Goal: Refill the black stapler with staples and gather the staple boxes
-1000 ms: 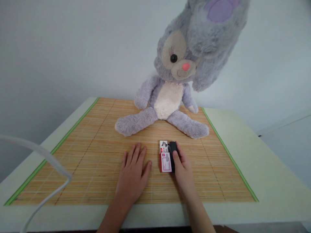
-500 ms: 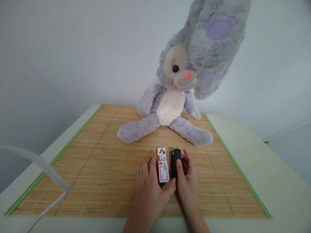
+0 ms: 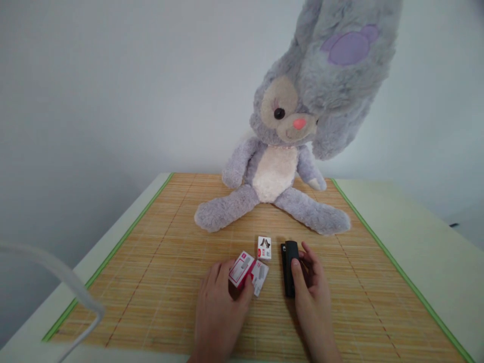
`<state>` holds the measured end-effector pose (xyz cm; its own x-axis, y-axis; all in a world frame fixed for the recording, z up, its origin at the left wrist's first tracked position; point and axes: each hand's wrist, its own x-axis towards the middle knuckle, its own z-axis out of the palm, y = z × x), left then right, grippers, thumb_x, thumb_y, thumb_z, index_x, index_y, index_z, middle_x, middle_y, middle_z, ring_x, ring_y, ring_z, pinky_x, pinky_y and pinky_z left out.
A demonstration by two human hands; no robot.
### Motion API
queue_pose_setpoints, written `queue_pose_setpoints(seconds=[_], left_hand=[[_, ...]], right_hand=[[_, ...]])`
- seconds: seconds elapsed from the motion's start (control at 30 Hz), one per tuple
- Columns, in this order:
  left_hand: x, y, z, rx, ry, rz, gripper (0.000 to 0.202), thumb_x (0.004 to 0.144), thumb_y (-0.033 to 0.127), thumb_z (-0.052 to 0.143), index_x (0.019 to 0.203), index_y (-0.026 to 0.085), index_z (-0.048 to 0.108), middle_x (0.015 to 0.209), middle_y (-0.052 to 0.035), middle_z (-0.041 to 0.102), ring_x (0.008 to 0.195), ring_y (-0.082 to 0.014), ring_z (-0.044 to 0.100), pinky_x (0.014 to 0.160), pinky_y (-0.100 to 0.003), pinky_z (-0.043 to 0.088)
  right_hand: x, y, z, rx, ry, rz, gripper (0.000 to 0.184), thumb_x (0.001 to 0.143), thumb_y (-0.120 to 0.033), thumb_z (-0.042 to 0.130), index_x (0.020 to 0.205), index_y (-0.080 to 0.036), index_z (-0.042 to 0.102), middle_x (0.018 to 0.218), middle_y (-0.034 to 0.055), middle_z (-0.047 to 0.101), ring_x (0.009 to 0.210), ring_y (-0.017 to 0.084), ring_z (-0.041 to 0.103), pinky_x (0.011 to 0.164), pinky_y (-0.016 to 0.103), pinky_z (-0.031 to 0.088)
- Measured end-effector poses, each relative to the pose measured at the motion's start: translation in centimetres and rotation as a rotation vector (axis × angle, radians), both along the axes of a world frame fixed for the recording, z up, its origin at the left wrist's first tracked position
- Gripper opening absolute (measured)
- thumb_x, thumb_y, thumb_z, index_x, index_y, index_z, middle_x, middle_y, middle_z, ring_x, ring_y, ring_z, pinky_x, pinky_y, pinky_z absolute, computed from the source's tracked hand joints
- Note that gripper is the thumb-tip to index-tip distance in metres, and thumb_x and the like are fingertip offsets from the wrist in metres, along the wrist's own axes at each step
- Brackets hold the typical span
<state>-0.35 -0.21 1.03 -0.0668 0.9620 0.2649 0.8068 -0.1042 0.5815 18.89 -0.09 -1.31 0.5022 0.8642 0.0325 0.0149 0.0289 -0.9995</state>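
Head view. Left hand (image 3: 221, 307) pinches a pink-and-white box (image 3: 239, 269) between thumb and fingers, box askew. Clock from that box: pale box (image 3: 260, 275) at four, contact between them unclear; small white box (image 3: 264, 248) at half past one, on bamboo mat (image 3: 166, 282); black stapler (image 3: 290, 254) at three, right hand (image 3: 313, 300) gripping it, thumb on top. Plush toy (image 3: 274, 174) sits past twelve.
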Motion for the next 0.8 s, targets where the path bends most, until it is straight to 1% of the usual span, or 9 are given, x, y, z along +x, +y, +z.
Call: queue_pose_setpoints(seconds=[0.1, 0.2, 0.3, 0.4, 0.5, 0.63, 0.7, 0.8], left_hand=[[-1.8, 1.8, 0.0, 0.022, 0.058, 0.057, 0.025, 0.092, 0.038, 0.062, 0.113, 0.025, 0.067, 0.107, -0.0064, 0.068, 0.101, -0.0285, 0.064, 0.093, -0.048, 0.053], [-3.0, 3.5, -0.1, 0.031, 0.101, 0.060, 0.026, 0.094, 0.036, 0.060, 0.116, 0.024, 0.068, 0.109, -0.0068, 0.068, 0.104, -0.0287, 0.063, 0.097, -0.049, 0.051], [-3.4, 4.0, -0.2, 0.057, 0.089, 0.066, 0.030, 0.095, 0.036, 0.060, 0.121, 0.025, 0.068, 0.115, -0.0079, 0.066, 0.108, -0.0287, 0.063, 0.099, -0.049, 0.051], [-3.5, 2.8, 0.1, 0.066, 0.055, 0.109, 0.033, 0.096, 0.040, 0.059, 0.125, 0.025, 0.066, 0.117, -0.0084, 0.064, 0.109, -0.0289, 0.062, 0.099, -0.049, 0.052], [-3.9, 0.3, 0.2, 0.052, 0.042, 0.149, 0.038, 0.096, 0.045, 0.057, 0.129, 0.025, 0.062, 0.117, -0.0089, 0.062, 0.109, -0.0297, 0.062, 0.098, -0.050, 0.052], [-4.6, -2.7, -0.5, -0.007, 0.084, 0.144, 0.042, 0.096, 0.045, 0.056, 0.134, 0.025, 0.056, 0.117, -0.0092, 0.062, 0.109, -0.0304, 0.062, 0.096, -0.051, 0.052], [-4.7, -3.4, -0.8, -0.032, 0.129, 0.138, 0.043, 0.096, 0.043, 0.056, 0.135, 0.025, 0.055, 0.115, -0.0090, 0.063, 0.107, -0.0306, 0.062, 0.094, -0.051, 0.052], [-4.3, -2.9, -0.9, -0.051, 0.186, 0.136, 0.040, 0.095, 0.040, 0.056, 0.132, 0.024, 0.056, 0.112, -0.0088, 0.064, 0.104, -0.0306, 0.062, 0.093, -0.050, 0.051]], right_hand=[[0.0, 0.0, 0.0, -0.003, -0.002, -0.004, 0.061, 0.090, -0.055, 0.067, 0.143, -0.028, 0.054, 0.128, 0.0089, 0.066, 0.116, 0.026, 0.064, 0.104, 0.043, 0.049], [0.0, 0.0, 0.0, -0.006, 0.005, -0.005, 0.062, 0.090, -0.055, 0.068, 0.143, -0.027, 0.055, 0.127, 0.0089, 0.066, 0.114, 0.026, 0.064, 0.103, 0.043, 0.050], [0.1, 0.0, 0.0, 0.001, 0.021, 0.008, 0.062, 0.089, -0.054, 0.069, 0.143, -0.027, 0.054, 0.128, 0.0092, 0.067, 0.116, 0.026, 0.064, 0.105, 0.044, 0.049], [0.1, 0.1, -0.2, 0.007, 0.022, 0.016, 0.062, 0.089, -0.054, 0.070, 0.142, -0.028, 0.054, 0.128, 0.0094, 0.067, 0.116, 0.027, 0.064, 0.106, 0.046, 0.048], [0.1, 0.1, -0.1, 0.010, 0.025, 0.008, 0.060, 0.089, -0.054, 0.070, 0.141, -0.029, 0.055, 0.128, 0.0090, 0.067, 0.117, 0.027, 0.064, 0.107, 0.048, 0.047], [0.0, 0.1, 0.1, -0.002, 0.030, 0.010, 0.059, 0.090, -0.053, 0.070, 0.141, -0.029, 0.055, 0.128, 0.0083, 0.067, 0.117, 0.027, 0.064, 0.107, 0.047, 0.047], [-0.1, 0.1, 0.2, -0.001, 0.030, 0.006, 0.059, 0.089, -0.053, 0.070, 0.141, -0.029, 0.055, 0.129, 0.0087, 0.067, 0.118, 0.027, 0.064, 0.108, 0.047, 0.047], [0.0, 0.1, 0.3, 0.003, 0.034, 0.005, 0.061, 0.089, -0.053, 0.071, 0.142, -0.028, 0.054, 0.128, 0.0094, 0.067, 0.118, 0.027, 0.064, 0.108, 0.048, 0.047]])
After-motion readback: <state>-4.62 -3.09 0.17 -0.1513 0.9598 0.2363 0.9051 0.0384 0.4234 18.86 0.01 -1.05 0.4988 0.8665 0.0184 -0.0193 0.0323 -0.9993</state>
